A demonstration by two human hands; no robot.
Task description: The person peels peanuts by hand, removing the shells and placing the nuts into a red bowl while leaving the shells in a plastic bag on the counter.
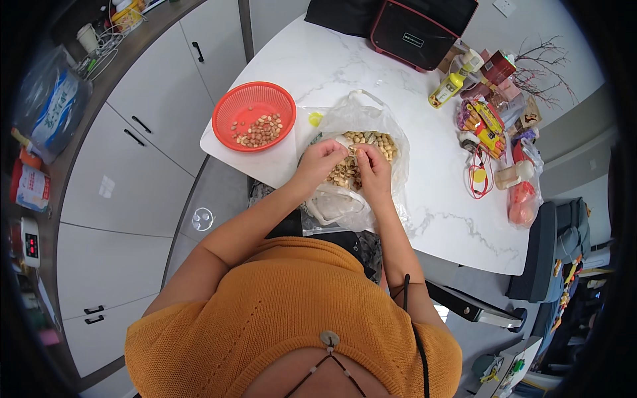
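Over an opened clear plastic bag [387,118], my left hand [320,164] and my right hand [374,172] meet with fingertips nearly touching. Both are closed in a pinch on a small pale peanut [351,151], mostly covered by the fingers. Whole peanuts in their shells [383,142] fill the far right part of the bag. Cracked peanut shells [342,175] lie nearer, below my hands. To the left, a red plastic basket [222,126] holds reddish-brown shelled peanuts [260,132] gathered toward its near side.
The white marble-patterned table [438,192] bears a dark red-trimmed appliance [415,36] at the back. On the right are a yellow bottle [446,90], snack packets [488,126], a red cord [474,182] and a bag of reddish fruit [523,202]. White cabinets [133,159] stand left.
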